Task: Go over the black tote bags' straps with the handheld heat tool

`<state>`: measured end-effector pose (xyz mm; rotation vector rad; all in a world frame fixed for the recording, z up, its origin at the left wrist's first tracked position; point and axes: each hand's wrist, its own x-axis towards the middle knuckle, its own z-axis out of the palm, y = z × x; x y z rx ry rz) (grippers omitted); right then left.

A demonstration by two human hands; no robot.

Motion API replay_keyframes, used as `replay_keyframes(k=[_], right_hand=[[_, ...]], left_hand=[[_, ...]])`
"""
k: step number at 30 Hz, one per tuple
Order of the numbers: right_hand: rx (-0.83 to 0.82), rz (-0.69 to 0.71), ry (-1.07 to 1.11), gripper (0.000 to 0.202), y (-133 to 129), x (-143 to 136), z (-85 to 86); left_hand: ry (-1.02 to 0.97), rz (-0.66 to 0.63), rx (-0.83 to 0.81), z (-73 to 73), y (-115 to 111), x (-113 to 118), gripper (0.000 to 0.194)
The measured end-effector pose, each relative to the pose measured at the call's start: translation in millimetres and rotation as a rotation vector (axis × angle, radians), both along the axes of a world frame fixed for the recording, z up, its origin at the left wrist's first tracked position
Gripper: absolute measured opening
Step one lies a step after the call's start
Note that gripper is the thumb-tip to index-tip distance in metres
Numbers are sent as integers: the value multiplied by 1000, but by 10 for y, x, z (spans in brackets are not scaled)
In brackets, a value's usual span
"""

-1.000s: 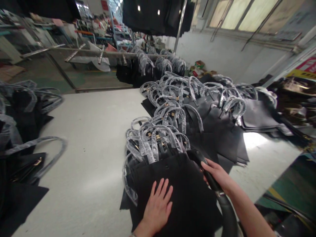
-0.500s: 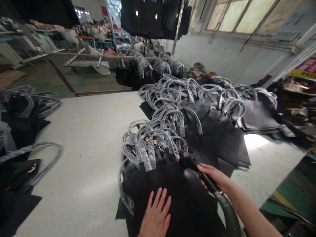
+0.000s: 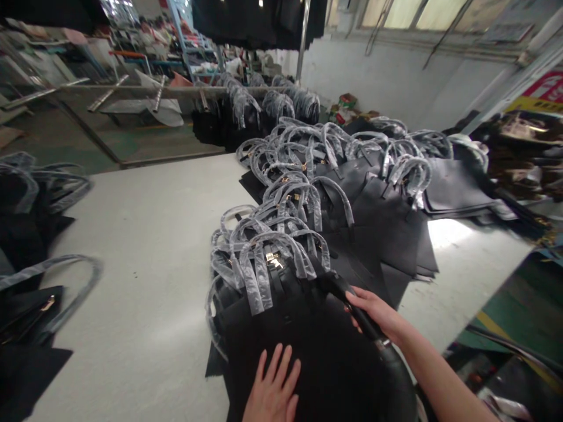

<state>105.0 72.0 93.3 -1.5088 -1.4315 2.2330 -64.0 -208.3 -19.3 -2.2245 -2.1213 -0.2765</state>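
Observation:
My left hand [image 3: 275,384] lies flat, fingers spread, on the front panel of a black bag [image 3: 308,343]. My right hand [image 3: 373,310] is wrapped round a black hose nozzle [image 3: 341,290], from which a thick black hose [image 3: 398,375] bends down toward me. The nozzle's tip points up and left, over the upper part of the bag near its handles. Those bag handles [image 3: 255,278] are wrapped in clear plastic and arch away from me. A gold clasp [image 3: 273,259] shows between them. Other bags lie overlapped beneath and behind this one.
More black bags [image 3: 382,228] with wrapped handles spread across the white table [image 3: 149,252] to the back right. Another bag pile [image 3: 26,293] lies at the left edge. Beyond the table are a metal rack [image 3: 88,126] and hanging black pieces [image 3: 259,23].
The view has shifted slightly, so the background sits higher and further left. The nozzle has moved a little along the top of the bag. My left hand stays flat on the panel.

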Motion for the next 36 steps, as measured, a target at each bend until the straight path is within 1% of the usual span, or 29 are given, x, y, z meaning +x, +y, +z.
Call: replay_keyframes(k=[3, 6, 8, 10, 12, 14, 16, 18, 19, 21, 23, 25, 27, 28, 29, 31, 33, 36], right_hand=[[-8, 15, -29, 31, -51, 70, 22], [30, 4, -35, 30, -64, -17, -1], [92, -47, -21, 30, -30, -137, 9], [180, -133, -13, 32, 16, -181, 77], [262, -229, -12, 37, 32, -56, 198], [303, -301, -33, 43, -41, 236, 336], [308, -341, -81, 44, -244, 617, 442], [267, -388, -168, 49, -571, 995, 469], [225, -415, -215, 56, -768, 1163, 447], [120, -441, -281, 72, -1186, 1439, 339], [62, -436, -338, 78, -1583, 1626, 189], [14, -432, -370, 80, -1901, 1727, 43], [-22, -432, -355, 81, -2096, 1745, -75], [-35, -436, -341, 81, -2140, 1727, -119], [-46, -443, -325, 80, -2146, 1693, -155], [-52, -461, -289, 76, -2059, 1589, -201], [-8, -467, -255, 70, -1877, 1463, -217], [96, -434, -220, 57, -1555, 1293, -205]], left_hand=[[-8, 15, -23, 43, 3, 11, 57], [-2, 21, -25, 59, 1, 21, 57], [-9, 17, -29, 62, -2, 25, 57], [-26, 20, -40, 64, -6, 29, 57], [-47, 24, -65, 62, -9, 41, 57], [-67, 30, -94, 53, -6, 59, 58], [-85, 32, -113, 42, 1, 78, 58], [-97, 33, -118, 39, 8, 94, 56], [-99, 32, -120, 41, 10, 99, 55], [-98, 32, -118, 49, 13, 104, 55], [-94, 32, -115, 58, 13, 106, 54], [-92, 31, -113, 64, 12, 106, 53], [-89, 24, -108, 63, 11, 105, 53], [-86, 19, -104, 62, 12, 104, 52], [-82, 13, -99, 59, 12, 104, 52], [-67, 3, -93, 54, 13, 103, 51], [-45, -2, -90, 51, 11, 102, 51], [-18, -9, -92, 51, -1, 101, 51]])
